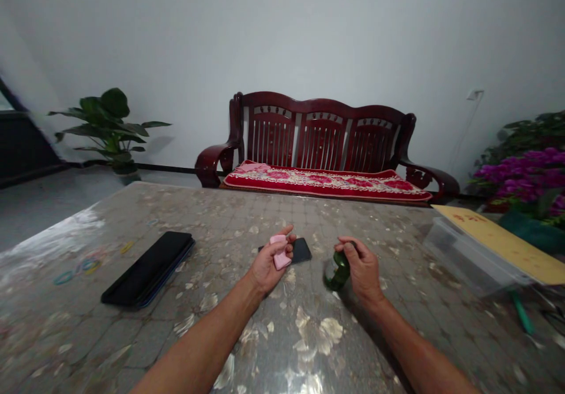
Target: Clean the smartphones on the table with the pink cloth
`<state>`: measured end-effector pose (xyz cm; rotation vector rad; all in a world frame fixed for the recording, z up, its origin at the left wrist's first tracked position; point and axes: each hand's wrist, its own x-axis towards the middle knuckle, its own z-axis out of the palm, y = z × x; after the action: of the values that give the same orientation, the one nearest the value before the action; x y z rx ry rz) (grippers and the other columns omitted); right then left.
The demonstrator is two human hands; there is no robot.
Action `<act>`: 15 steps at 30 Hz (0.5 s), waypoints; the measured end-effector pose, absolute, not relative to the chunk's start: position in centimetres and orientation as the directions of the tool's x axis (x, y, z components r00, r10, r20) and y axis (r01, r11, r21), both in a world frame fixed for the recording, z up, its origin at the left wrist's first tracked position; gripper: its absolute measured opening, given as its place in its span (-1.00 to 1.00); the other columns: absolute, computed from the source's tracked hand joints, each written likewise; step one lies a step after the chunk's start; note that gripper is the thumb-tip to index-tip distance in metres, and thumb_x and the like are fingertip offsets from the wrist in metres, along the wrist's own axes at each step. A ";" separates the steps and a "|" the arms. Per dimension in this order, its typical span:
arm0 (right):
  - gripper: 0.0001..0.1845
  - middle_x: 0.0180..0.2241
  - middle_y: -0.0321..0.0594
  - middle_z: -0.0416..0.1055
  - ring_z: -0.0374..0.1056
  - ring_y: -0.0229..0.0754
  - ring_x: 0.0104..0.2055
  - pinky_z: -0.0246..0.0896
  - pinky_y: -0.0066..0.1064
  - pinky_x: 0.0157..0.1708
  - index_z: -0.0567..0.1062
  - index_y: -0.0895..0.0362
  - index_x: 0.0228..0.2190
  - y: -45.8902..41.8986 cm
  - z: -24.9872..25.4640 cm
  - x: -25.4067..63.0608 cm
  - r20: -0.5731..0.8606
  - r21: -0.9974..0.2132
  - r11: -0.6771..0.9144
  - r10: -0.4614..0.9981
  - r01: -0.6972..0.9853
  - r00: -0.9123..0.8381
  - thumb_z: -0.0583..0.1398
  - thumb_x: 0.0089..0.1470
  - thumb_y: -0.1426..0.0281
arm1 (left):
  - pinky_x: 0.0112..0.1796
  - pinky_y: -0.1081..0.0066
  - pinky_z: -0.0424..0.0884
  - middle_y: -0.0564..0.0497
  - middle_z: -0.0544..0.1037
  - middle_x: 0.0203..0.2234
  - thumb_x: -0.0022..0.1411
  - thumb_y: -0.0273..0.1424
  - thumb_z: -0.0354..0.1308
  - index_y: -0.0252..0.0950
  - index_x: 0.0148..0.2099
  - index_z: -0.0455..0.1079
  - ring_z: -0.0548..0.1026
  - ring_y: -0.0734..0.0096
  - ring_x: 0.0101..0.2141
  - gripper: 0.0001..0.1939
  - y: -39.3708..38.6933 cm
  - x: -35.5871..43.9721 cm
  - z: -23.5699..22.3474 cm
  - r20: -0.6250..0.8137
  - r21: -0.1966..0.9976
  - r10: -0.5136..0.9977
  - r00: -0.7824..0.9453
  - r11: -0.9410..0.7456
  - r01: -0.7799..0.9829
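Observation:
My left hand (263, 269) is closed around a folded pink cloth (281, 257), with the thumb pressed over it and the palm turned up. Just behind that hand, a dark flat object like a phone (302, 250) lies on the table, partly covered by the fingers. To the right, my right hand (365, 271) grips a small dark green glass bottle (338, 271) by its upper end. The bottle leans, and its lower end is close to the tabletop; whether it touches I cannot tell. The two hands are apart.
A patterned table cover (320, 335) spreads beneath both hands. On the left lie a black case (150, 267) and several coloured bands (88, 264). At right stands a clear plastic box (459, 258) under a yellow board (503, 241). A wooden bench (320, 129) is beyond the table.

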<state>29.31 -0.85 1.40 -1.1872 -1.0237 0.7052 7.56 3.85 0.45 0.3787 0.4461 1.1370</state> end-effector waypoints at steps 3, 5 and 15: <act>-0.60 -0.43 -0.22 0.47 0.33 -0.16 -0.45 0.27 -0.32 -0.46 0.58 0.05 -0.32 -0.4 1.3 25.8 0.242 -0.969 0.247 0.919 0.023 0.313 0.33 -0.04 -0.01 | -0.50 0.61 0.38 -0.07 0.56 -0.35 0.18 -0.62 0.15 -0.38 0.11 0.41 0.44 0.59 -0.52 -0.57 3.8 7.3 0.6 -0.156 0.517 0.926 0.344 0.374 -0.770; -0.63 -0.41 -0.23 0.47 0.34 -0.14 -0.40 0.29 -0.29 -0.40 0.59 0.05 -0.31 -0.3 1.1 24.8 0.249 -0.968 0.247 0.932 0.042 0.262 0.33 -0.03 0.03 | -0.50 0.61 0.37 -0.05 0.55 -0.38 0.22 -0.58 0.15 -0.37 0.10 0.42 0.43 0.59 -0.53 -0.61 3.8 7.2 0.7 -0.157 0.520 0.927 0.340 0.370 -0.770; -0.27 -0.01 -0.14 0.47 0.39 0.00 0.02 0.26 -0.16 0.04 0.38 -0.01 0.13 -1.5 0.3 27.1 0.243 -0.965 0.254 0.960 0.061 -0.139 0.36 -0.11 0.23 | -0.44 0.53 0.42 0.03 0.48 -0.48 0.23 -0.61 0.11 -0.43 -0.01 0.45 0.42 0.56 -0.53 -0.73 3.4 7.3 1.4 -0.159 0.474 0.920 0.357 0.389 -0.790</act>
<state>27.07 -1.47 0.29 -1.0102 -1.4709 1.0735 7.28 3.35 1.41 0.3420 0.4351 1.1319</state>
